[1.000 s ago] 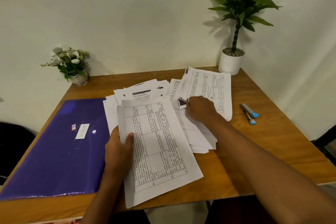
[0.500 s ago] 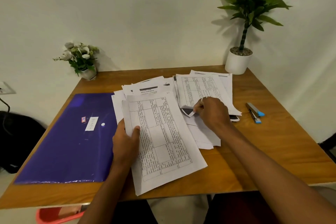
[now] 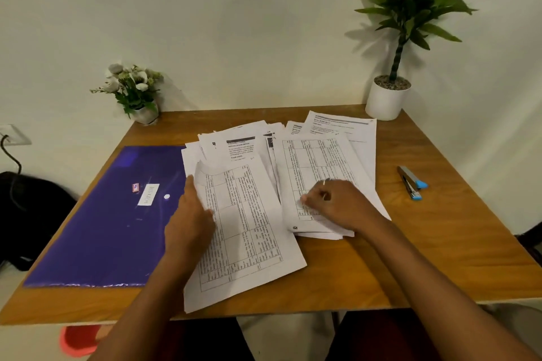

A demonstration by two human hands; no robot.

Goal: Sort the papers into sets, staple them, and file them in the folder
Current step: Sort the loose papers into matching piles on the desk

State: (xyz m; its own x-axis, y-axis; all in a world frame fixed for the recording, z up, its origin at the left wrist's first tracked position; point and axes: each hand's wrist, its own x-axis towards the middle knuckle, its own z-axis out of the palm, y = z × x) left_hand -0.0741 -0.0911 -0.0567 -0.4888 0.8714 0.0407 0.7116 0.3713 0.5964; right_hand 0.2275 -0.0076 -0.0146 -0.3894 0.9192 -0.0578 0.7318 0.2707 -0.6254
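Printed white papers lie spread over the middle of the wooden table (image 3: 440, 258). My left hand (image 3: 190, 223) grips the left edge of a table-printed sheet (image 3: 246, 231) whose top corner curls up. A second table-printed sheet (image 3: 313, 167) tops the right pile, and my right hand (image 3: 340, 202) pinches it near its lower part. More text pages (image 3: 237, 143) fan out behind both. A purple folder (image 3: 102, 214) with a white label lies flat at the left. A grey and blue stapler (image 3: 412, 183) rests to the right of the papers.
A small flower pot (image 3: 137, 94) stands at the back left corner, and a tall green plant in a white pot (image 3: 387, 99) at the back right. A black bag (image 3: 32, 208) sits on the floor left of the table. Something red (image 3: 79, 340) shows below the front edge.
My right hand has pulled the table-printed sheet toward me over the right pile, covering the dark object seen earlier. My left hand has shifted along its sheet's left edge.
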